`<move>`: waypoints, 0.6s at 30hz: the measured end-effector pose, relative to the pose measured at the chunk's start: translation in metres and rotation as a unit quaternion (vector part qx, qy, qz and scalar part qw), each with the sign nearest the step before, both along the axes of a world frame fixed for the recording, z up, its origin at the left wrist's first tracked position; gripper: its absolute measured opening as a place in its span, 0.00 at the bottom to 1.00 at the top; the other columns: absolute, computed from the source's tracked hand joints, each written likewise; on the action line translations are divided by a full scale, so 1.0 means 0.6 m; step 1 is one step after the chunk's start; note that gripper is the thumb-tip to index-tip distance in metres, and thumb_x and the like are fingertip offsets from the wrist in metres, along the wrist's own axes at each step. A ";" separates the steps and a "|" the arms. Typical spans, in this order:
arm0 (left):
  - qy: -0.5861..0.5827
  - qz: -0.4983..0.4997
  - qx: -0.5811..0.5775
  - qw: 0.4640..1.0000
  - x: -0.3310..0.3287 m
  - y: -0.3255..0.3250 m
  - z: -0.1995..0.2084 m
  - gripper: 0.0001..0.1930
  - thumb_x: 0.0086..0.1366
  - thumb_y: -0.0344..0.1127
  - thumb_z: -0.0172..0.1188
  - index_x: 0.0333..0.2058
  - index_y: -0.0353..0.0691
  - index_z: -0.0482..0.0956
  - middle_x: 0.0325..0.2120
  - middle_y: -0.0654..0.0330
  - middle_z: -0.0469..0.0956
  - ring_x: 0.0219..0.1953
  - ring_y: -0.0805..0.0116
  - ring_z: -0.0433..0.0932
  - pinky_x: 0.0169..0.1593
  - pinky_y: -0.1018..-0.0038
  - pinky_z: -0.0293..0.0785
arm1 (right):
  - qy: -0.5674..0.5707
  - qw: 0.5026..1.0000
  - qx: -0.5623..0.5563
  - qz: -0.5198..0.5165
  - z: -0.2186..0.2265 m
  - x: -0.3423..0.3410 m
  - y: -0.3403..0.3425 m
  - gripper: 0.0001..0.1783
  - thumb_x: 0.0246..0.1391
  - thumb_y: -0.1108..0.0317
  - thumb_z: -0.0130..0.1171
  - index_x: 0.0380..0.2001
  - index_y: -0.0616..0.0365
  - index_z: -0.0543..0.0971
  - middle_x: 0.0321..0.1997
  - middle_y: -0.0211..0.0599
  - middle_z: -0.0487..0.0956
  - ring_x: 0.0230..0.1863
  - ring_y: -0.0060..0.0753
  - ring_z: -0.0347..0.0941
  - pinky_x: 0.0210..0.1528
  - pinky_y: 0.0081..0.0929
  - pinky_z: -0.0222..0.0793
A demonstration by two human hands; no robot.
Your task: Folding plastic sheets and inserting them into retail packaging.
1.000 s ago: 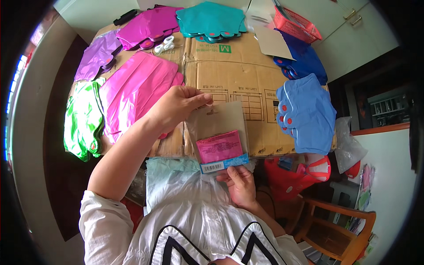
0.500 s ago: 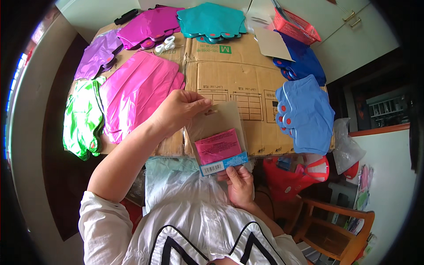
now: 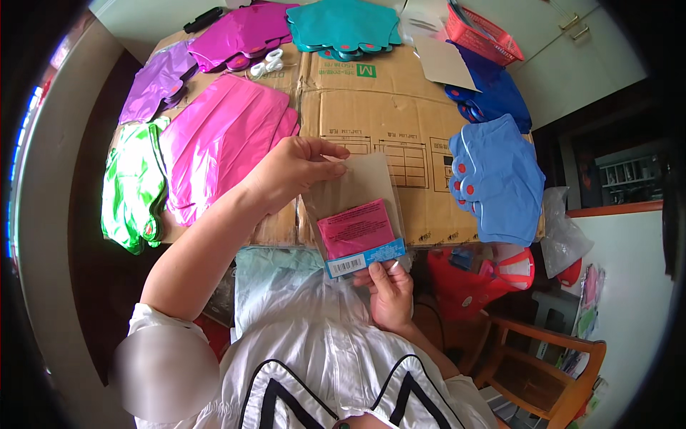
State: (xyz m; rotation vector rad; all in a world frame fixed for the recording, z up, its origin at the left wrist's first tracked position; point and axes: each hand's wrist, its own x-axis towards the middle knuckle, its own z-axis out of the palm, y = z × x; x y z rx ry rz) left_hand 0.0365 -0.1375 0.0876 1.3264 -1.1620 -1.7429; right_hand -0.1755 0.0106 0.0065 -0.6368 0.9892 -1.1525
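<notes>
A flat clear packet [image 3: 361, 179] with a grey-brown backing card hangs in front of me over the cardboard's near edge. A folded magenta piece [image 3: 356, 230] with dark print lies inside, above a blue strip [image 3: 366, 258] with a barcode. At the packet's upper left edge, my left hand [image 3: 304, 170] is closed, thumb on the front and index finger stretched across the top. My right hand [image 3: 389, 292] pinches the bottom edge near the right corner, its thumb in front and the other fingers mostly hidden behind.
Flat foil-like balloons lie around the cardboard sheet [image 3: 343, 111]: green [image 3: 132, 179], pink [image 3: 221, 143], purple [image 3: 153, 86], magenta [image 3: 239, 32], teal [image 3: 343, 27], dark blue [image 3: 500, 93], light blue [image 3: 500, 182]. White ribbon rolls [image 3: 266, 68], a loose card [image 3: 443, 64] and a red basket [image 3: 482, 36] sit farther back.
My left thumb and index finger have shifted at the packet's top, the index finger now straighter. The packet stays between both hands, a little higher in view.
</notes>
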 end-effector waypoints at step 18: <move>-0.094 -0.077 -0.110 0.987 -0.006 -0.011 0.006 0.13 0.64 0.33 0.57 0.46 0.33 0.75 0.37 0.62 0.79 0.38 0.73 0.77 0.43 0.77 0.73 | -0.038 0.992 0.116 -0.019 0.017 0.000 -0.010 0.12 0.55 0.61 0.61 0.26 0.60 0.76 0.22 0.33 0.77 0.22 0.22 0.72 0.27 0.19 0.66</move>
